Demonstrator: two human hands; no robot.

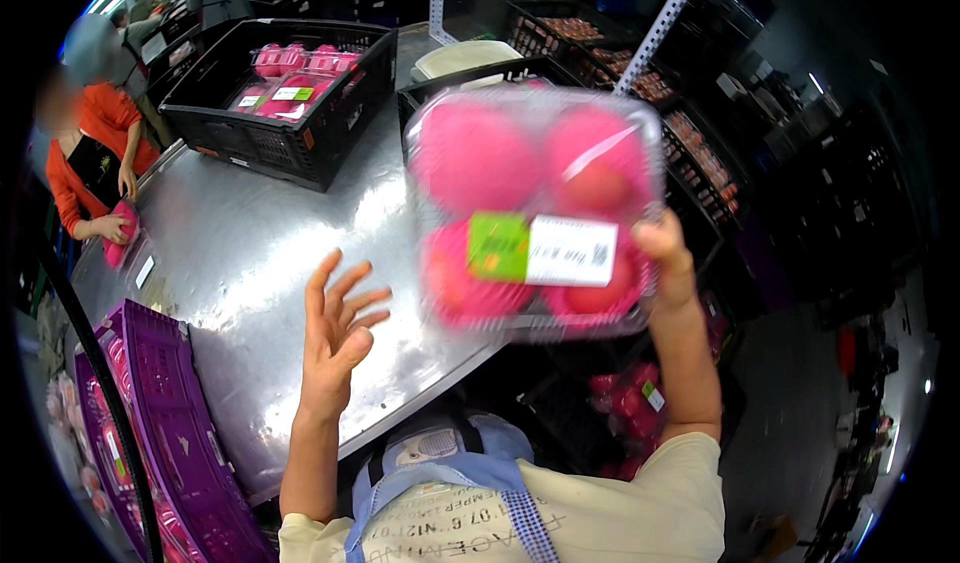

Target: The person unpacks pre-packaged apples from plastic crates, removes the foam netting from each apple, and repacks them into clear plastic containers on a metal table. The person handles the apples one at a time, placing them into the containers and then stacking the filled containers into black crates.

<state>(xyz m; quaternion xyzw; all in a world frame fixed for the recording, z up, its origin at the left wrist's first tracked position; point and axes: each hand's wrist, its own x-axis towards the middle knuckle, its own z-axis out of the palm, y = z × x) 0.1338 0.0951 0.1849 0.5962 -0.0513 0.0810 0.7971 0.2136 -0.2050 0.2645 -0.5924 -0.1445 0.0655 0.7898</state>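
Note:
A clear plastic clamshell pack (544, 199) of round red fruit in pink foam nets is held up close before me, blurred by motion. My right hand (666, 255) grips its right side, with the thumb on the front and the other fingers hidden behind it. A green and white label (544, 249) bearing writing is stuck across the pack's front. My left hand (335, 330) is raised above the steel table (255, 263), fingers spread, touching nothing. The pack hides part of a black crate (420, 101) behind it.
Similar packs lie in a black crate (270, 131) at the table's far side. A purple crate (176, 428) of packs stands at left. Across the table, a person in orange (112, 124) handles a pink-netted item (121, 233). More packs (630, 409) sit low at right.

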